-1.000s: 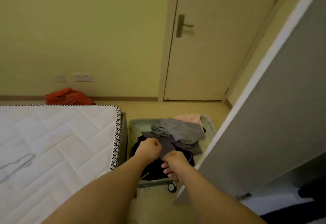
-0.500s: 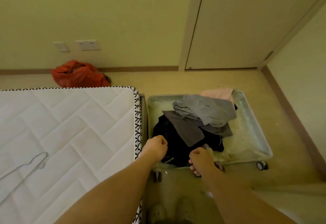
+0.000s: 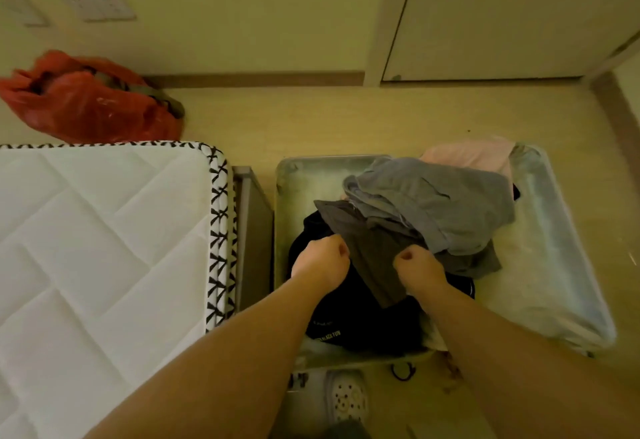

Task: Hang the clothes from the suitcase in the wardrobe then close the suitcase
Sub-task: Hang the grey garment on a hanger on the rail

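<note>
An open pale suitcase (image 3: 568, 238) lies on the floor beside the bed. In it are a light grey garment (image 3: 446, 203), a dark grey garment (image 3: 370, 248), a black garment (image 3: 360, 321) with small lettering and a pink one (image 3: 474, 154) at the far edge. My left hand (image 3: 322, 264) is curled into a fist at the left edge of the dark grey garment. My right hand (image 3: 420, 270) is a fist over its right side. I see no cloth inside either fist. The wardrobe is out of view.
A white quilted mattress (image 3: 104, 248) on a grey bed frame (image 3: 252, 231) stands left of the suitcase. A red bag (image 3: 86, 99) lies by the wall under sockets (image 3: 93, 2). A closed door (image 3: 502, 16) is at the back right. My shoe (image 3: 346, 400) is near the suitcase's front edge.
My view has tipped down and moved closer to the suitcase. Both fists have come down over the clothes pile and moved apart to either side of the dark grey garment.
</note>
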`<state>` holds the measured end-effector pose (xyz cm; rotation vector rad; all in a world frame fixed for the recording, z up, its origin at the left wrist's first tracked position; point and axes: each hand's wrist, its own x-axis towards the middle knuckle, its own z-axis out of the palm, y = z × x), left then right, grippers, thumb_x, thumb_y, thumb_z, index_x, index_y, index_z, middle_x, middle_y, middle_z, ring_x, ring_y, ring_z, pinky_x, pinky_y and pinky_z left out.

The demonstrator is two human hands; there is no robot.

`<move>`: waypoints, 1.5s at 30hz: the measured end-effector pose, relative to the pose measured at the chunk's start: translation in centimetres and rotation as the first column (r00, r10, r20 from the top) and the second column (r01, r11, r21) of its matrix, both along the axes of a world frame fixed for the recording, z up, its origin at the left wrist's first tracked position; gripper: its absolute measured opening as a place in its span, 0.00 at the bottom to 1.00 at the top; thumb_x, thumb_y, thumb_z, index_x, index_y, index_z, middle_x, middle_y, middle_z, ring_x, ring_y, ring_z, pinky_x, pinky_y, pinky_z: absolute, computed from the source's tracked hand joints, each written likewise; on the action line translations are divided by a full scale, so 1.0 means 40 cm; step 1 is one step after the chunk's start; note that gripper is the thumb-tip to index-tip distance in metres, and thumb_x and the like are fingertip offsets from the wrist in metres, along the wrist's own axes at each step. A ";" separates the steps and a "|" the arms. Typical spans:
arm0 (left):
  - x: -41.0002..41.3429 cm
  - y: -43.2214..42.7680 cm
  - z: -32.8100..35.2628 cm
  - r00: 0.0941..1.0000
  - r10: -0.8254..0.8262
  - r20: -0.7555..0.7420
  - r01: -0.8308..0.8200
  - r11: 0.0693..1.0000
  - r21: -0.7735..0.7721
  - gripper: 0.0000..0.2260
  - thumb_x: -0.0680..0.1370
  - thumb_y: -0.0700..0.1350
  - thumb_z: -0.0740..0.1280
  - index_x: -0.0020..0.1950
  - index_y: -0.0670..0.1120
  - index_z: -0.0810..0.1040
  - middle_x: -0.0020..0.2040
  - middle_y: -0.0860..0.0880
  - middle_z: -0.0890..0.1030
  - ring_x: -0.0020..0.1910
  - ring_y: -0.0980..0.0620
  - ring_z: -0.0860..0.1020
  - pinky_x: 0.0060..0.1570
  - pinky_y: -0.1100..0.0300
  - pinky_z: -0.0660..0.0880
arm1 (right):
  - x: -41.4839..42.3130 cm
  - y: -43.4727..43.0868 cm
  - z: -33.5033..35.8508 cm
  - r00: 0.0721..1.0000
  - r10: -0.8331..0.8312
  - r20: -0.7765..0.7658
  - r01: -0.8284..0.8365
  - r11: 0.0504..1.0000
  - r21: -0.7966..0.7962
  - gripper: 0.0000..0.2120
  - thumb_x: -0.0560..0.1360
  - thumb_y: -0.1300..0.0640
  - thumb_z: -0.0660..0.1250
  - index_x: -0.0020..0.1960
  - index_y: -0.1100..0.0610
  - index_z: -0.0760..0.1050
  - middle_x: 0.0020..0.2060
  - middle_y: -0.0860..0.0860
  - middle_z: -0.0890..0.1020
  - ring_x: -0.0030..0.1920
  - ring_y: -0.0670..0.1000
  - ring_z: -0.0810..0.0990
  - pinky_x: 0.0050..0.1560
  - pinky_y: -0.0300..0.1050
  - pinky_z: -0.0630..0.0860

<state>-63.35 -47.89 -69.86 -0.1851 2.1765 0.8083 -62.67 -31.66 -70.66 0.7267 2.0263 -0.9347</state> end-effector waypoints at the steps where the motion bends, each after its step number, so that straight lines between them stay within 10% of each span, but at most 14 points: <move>1: -0.030 0.019 -0.039 1.000 -0.010 0.003 0.010 1.000 0.003 0.10 0.81 0.43 0.55 0.56 0.44 0.74 0.45 0.45 0.75 0.36 0.47 0.70 0.35 0.56 0.66 | -0.034 0.025 -0.039 1.000 0.016 -0.009 -0.015 1.000 0.026 0.06 0.81 0.59 0.57 0.45 0.58 0.68 0.37 0.52 0.70 0.35 0.50 0.68 0.45 0.47 0.68; 6: -0.119 0.125 -0.222 0.998 -0.033 0.059 0.032 0.999 0.025 0.10 0.81 0.42 0.55 0.57 0.45 0.74 0.44 0.47 0.74 0.39 0.47 0.73 0.40 0.55 0.71 | -0.071 0.136 -0.233 0.993 0.103 -0.053 -0.090 0.975 0.205 0.06 0.80 0.60 0.58 0.53 0.60 0.71 0.55 0.60 0.73 0.49 0.58 0.72 0.51 0.51 0.70; 13: -0.122 0.199 -0.403 0.988 -0.084 0.127 0.087 0.996 -0.018 0.08 0.81 0.43 0.57 0.58 0.46 0.72 0.47 0.46 0.76 0.42 0.46 0.76 0.44 0.53 0.75 | -0.087 0.247 -0.385 0.874 0.458 0.162 -0.486 0.817 0.310 0.21 0.80 0.49 0.57 0.72 0.41 0.60 0.76 0.54 0.39 0.75 0.64 0.43 0.71 0.60 0.53; 20: -0.114 0.218 -0.434 0.981 -0.099 0.165 0.111 0.992 -0.065 0.10 0.81 0.43 0.57 0.62 0.45 0.67 0.44 0.45 0.73 0.32 0.50 0.68 0.32 0.56 0.67 | -0.112 0.285 -0.460 0.889 0.409 0.205 -0.456 0.827 0.330 0.31 0.80 0.46 0.56 0.77 0.54 0.48 0.77 0.55 0.42 0.76 0.61 0.43 0.74 0.60 0.51; 27: -0.140 0.255 -0.396 0.980 -0.153 0.128 0.161 0.985 -0.058 0.12 0.81 0.44 0.57 0.64 0.45 0.68 0.51 0.46 0.73 0.35 0.51 0.70 0.34 0.58 0.69 | -0.141 0.314 -0.427 0.891 -0.052 -0.451 0.225 0.913 0.339 0.12 0.79 0.62 0.59 0.58 0.64 0.78 0.55 0.62 0.80 0.55 0.63 0.77 0.47 0.47 0.70; 33: -0.131 0.248 -0.362 0.985 -0.126 0.118 0.135 0.988 -0.072 0.12 0.81 0.43 0.56 0.63 0.45 0.69 0.50 0.45 0.74 0.34 0.50 0.70 0.32 0.60 0.68 | -0.110 0.280 -0.371 0.934 -0.131 -0.332 0.203 0.960 0.192 0.12 0.78 0.62 0.61 0.59 0.68 0.73 0.54 0.64 0.78 0.57 0.62 0.75 0.49 0.48 0.69; 38: -0.124 0.243 -0.283 0.987 -0.115 0.110 0.121 0.991 -0.052 0.15 0.81 0.43 0.55 0.68 0.46 0.62 0.45 0.47 0.73 0.31 0.52 0.69 0.29 0.60 0.66 | -0.065 0.237 -0.296 0.993 -0.061 -0.100 0.082 0.972 0.221 0.20 0.81 0.62 0.54 0.30 0.54 0.59 0.29 0.51 0.63 0.34 0.53 0.67 0.40 0.42 0.64; 42: -0.108 0.229 -0.193 0.999 -0.044 0.027 0.046 0.998 -0.049 0.18 0.81 0.38 0.55 0.70 0.48 0.60 0.51 0.43 0.74 0.41 0.46 0.75 0.38 0.54 0.72 | -0.079 0.178 -0.154 0.981 -0.015 -0.196 0.068 0.962 0.266 0.19 0.82 0.63 0.51 0.31 0.56 0.59 0.31 0.50 0.64 0.46 0.53 0.67 0.47 0.42 0.61; 45: -0.085 0.197 -0.097 0.997 -0.046 -0.059 0.044 0.999 -0.029 0.25 0.79 0.35 0.56 0.74 0.51 0.57 0.68 0.42 0.65 0.59 0.41 0.73 0.57 0.52 0.75 | -0.090 0.110 -0.042 0.964 -0.059 -0.258 0.115 0.971 0.210 0.13 0.82 0.62 0.52 0.49 0.65 0.73 0.52 0.62 0.77 0.52 0.59 0.73 0.48 0.44 0.63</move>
